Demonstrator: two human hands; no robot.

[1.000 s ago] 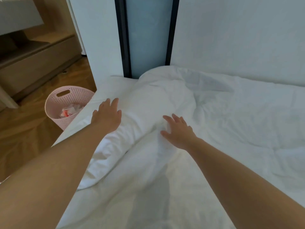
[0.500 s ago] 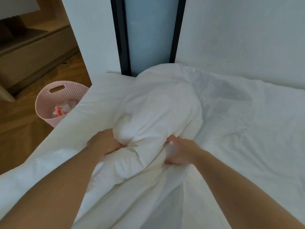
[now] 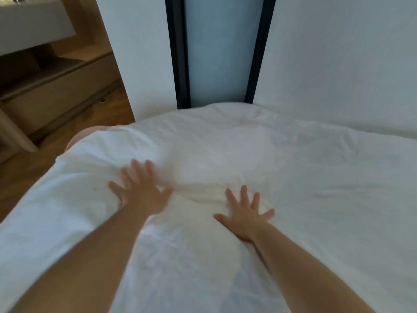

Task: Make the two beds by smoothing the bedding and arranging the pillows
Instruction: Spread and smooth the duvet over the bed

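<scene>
Only a sliver of a pink plastic basket (image 3: pixel 77 137) is seen past the edge of the white rumpled duvet (image 3: pixel 248 154); its contents are hidden. The duvet is spread out below a white wall (image 3: pixel 338 64) and is pressed by the left hand (image 3: pixel 142 195) and the right hand (image 3: pixel 244 216), both laid flat with fingers splayed. A brown wooden floor (image 3: pixel 22 177) and a dark-framed frosted panel (image 3: pixel 221 53) are seen beyond.

You are in a bedroom: a bed (image 3: pixel 365 124) spread with white bedding (image 3: pixel 293 177) fills your view and meets a plain white wall (image 3: pixel 338 53) with a dark-framed frosted panel (image 3: pixel 221 53). To your left are a wood floor (image 3: pixel 29 177) and a low wooden cabinet (image 3: pixel 58 91).
</scene>
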